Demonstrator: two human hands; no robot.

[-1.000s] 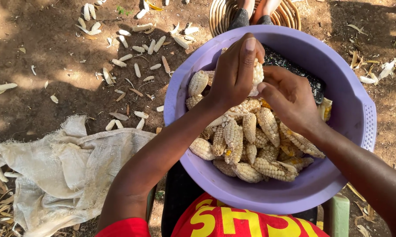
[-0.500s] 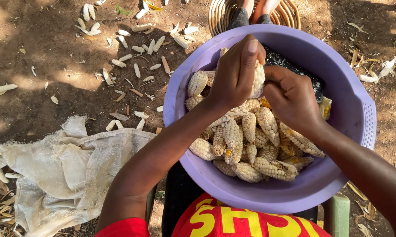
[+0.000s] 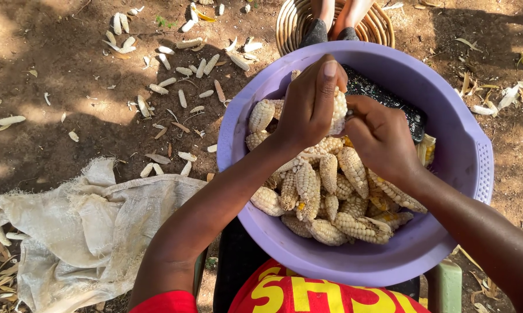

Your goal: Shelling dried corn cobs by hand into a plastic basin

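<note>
Held over the far side of the purple basin, near its rim: one pale corn cob, wrapped by the left hand from above and pinched at its end by the right hand, thumb pressed to the kernels. Beneath, heaped toward the near wall, more unshelled cobs. Risks, likely: kernels flicked over the rim onto the dirt among the bare cobs, or the cob slipped from a twisting grip.
</note>
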